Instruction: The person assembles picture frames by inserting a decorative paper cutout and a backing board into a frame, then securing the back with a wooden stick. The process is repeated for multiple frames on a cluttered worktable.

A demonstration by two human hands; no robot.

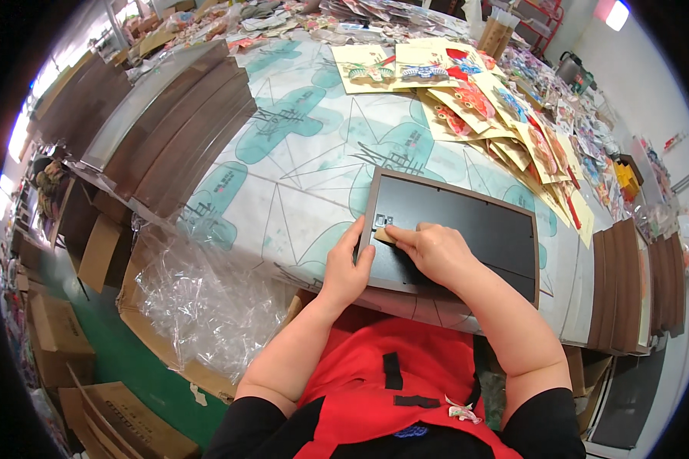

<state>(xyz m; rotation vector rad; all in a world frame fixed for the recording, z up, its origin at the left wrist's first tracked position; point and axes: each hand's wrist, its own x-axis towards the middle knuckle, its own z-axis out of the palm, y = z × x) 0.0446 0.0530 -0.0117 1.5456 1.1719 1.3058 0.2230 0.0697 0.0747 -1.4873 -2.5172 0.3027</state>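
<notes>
A picture frame [482, 222] lies face down on the table in front of me, its black backing board up and a brown rim around it. My left hand [348, 262] grips the frame's left edge, thumb and fingers on either side of the rim. With bent fingers, my right hand [435, 251] pinches a small flat tan piece [383, 236] and presses it against the backing near that same edge. Just beyond the fingertips is a small metal fitting [385, 220] on the board. What the tan piece is made of, I cannot tell.
Brown frames stand stacked at the left [172, 126] and right [618, 287]. Colourful picture cards [505, 126] on cream sheets overlap at the far right. A carton of clear plastic wrap [207, 298] sits below the table's left edge. A patterned sheet [283, 183] covers the table.
</notes>
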